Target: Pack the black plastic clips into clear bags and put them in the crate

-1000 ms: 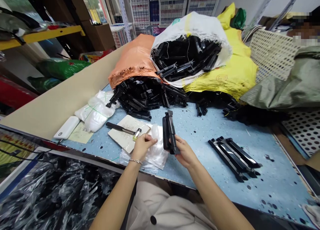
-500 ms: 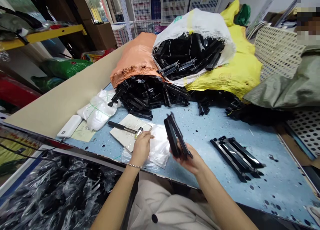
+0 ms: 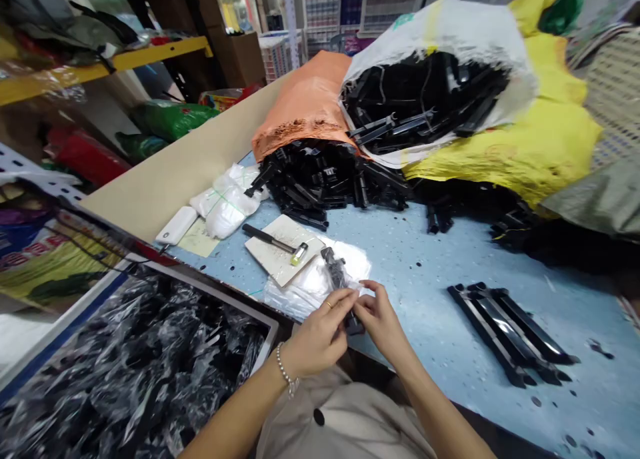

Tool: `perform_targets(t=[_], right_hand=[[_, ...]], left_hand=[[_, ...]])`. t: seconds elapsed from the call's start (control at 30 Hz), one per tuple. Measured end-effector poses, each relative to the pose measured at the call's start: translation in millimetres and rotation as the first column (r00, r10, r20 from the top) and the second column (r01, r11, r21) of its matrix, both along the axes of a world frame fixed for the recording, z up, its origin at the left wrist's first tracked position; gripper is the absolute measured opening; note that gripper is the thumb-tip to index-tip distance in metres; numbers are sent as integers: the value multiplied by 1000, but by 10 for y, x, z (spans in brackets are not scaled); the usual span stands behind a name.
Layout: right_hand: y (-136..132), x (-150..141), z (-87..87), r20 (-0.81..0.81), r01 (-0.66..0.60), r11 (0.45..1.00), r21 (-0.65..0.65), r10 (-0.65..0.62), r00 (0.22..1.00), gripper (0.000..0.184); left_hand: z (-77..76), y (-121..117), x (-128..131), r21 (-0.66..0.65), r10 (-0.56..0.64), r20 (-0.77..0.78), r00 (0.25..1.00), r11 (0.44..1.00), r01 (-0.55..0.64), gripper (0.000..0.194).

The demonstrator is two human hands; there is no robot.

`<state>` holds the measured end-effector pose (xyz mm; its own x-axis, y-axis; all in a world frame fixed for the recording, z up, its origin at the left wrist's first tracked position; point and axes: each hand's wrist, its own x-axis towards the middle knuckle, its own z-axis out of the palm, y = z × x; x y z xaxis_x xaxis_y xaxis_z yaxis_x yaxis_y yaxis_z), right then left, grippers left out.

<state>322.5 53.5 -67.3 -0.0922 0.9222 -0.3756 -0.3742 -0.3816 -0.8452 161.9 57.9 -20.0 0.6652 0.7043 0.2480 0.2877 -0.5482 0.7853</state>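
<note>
Both my hands meet at the near edge of the blue table (image 3: 425, 272). My left hand (image 3: 320, 336) and my right hand (image 3: 383, 322) pinch the near end of a long black plastic part (image 3: 337, 279), which points away from me and lies partly inside a clear plastic bag (image 3: 320, 279). More clear bags are stacked under it. A small hammer (image 3: 275, 242) rests on a white card (image 3: 285, 249) just beyond the bags.
A heap of black parts (image 3: 325, 182) spills from an orange sack (image 3: 305, 106); a white sack (image 3: 440, 79) and a yellow sack (image 3: 545, 146) lie behind. Several black parts (image 3: 510, 332) lie at the right. A bin of bagged parts (image 3: 125, 372) stands at my left.
My right hand has brought the black part down and left onto the bags, and my left hand has joined it at the near end. The view has swung to the left.
</note>
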Motion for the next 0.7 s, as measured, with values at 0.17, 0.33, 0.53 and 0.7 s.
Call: perform_targets(t=[0.17,0.33,0.53,0.7], right_hand=[[-236,-76,350,205,-414,900,137,383,901,43],[-315,2,341,78,-631,776,9,628,774,30],[-235,60,84,113,-400,905,-144,417,902,42],[-222,18,82,115,-338,930,-144,355,928,45]], left_hand=[[432,-245,-421,-127,24,-90,996,991,-36,37],[524,-425,-1293,-408,-110,-336,936,912,-39,25],[-208,35,-2626,-111,214,-906,366,713,-692,11],[-315,268,-3251,-10,239,-946,219,655,-756,33]])
